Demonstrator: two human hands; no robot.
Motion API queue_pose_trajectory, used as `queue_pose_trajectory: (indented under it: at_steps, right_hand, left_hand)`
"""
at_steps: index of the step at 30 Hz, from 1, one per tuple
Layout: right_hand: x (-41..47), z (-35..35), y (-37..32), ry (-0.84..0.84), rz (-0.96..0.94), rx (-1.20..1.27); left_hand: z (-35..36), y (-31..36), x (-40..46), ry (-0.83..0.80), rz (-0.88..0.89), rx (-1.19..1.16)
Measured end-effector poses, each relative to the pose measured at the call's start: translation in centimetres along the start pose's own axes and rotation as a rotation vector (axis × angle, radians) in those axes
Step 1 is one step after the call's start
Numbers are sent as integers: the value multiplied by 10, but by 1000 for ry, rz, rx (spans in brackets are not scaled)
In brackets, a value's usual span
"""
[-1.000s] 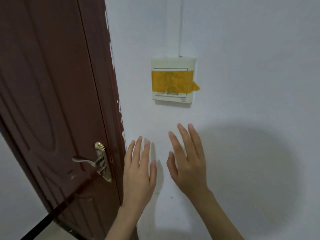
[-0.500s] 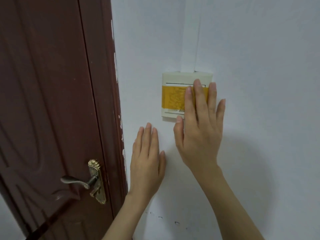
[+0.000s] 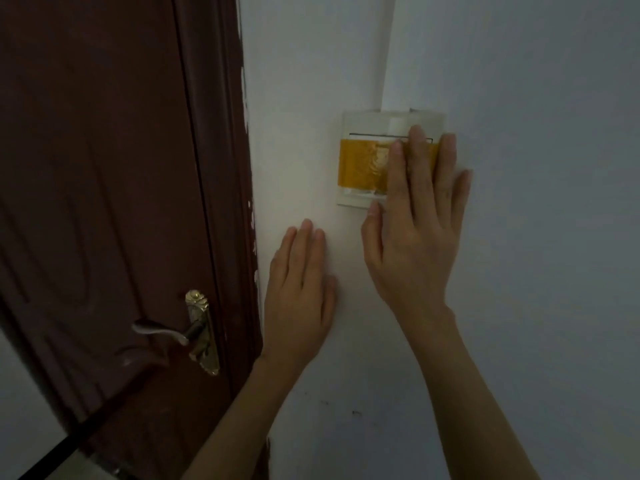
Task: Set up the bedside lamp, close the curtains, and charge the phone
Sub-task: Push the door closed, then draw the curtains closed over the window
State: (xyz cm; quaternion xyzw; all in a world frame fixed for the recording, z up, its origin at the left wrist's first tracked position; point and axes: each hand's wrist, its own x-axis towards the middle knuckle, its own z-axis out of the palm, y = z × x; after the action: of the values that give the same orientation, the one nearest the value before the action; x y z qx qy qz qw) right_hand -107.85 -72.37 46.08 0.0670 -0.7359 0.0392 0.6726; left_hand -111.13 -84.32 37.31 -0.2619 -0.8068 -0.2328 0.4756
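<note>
A white wall switch (image 3: 360,126) with a strip of orange tape (image 3: 360,166) across it is mounted on the white wall. My right hand (image 3: 415,230) lies flat over its right half, straight fingers pressing on the tape and plate. My left hand (image 3: 299,289) rests flat on the wall below and to the left of the switch, fingers straight, holding nothing. No lamp, curtain or phone is in view.
A dark brown wooden door (image 3: 104,202) stands at the left, with a brass plate and metal lever handle (image 3: 162,332). A white cable duct (image 3: 381,46) runs up the wall from the switch. The room looks dim.
My right hand rose from below the switch onto it and now presses its right half. My left hand stays flat on the wall. The scene has turned noticeably darker.
</note>
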Motion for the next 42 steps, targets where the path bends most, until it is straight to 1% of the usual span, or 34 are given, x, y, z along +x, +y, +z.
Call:
queue_pose_trajectory:
  at_steps: [3, 6, 9, 12, 15, 19, 24, 29, 32, 36, 42]
  right_hand:
    - [-8, -5, -6, -11, 25, 68]
    - [-33, -10, -17, -37, 9, 180]
    - [-73, -16, -30, -144, -6, 343]
    - [-118, -20, -41, -303, 9, 486]
    - [-164, -23, -55, -472, 21, 634]
    - [-229, -33, -79, -750, 9, 795]
    - [-304, -62, -111, -1076, -99, 967]
    - [-353, -95, -150, -1346, -219, 1084]
    - [-371, -113, -178, -1442, -271, 1133]
    - [-391, -129, -220, -1535, -395, 1160]
    - [-407, -127, -310, -1625, -511, 1196]
  left_hand:
    - [-8, 0, -10, -42, -32, 13]
    - [-16, -2, -29, -50, -82, 40]
    - [-25, -2, -60, -60, -144, 88]
    - [-37, 1, -103, -106, -267, 136]
    - [-51, 10, -155, -144, -397, 238]
    - [-75, 35, -228, -208, -617, 362]
    - [-109, 70, -316, -328, -941, 457]
    - [-148, 95, -379, -381, -1215, 513]
    - [-174, 102, -405, -362, -1352, 568]
    - [-212, 98, -431, -342, -1493, 671]
    - [-275, 59, -473, -336, -1643, 713]
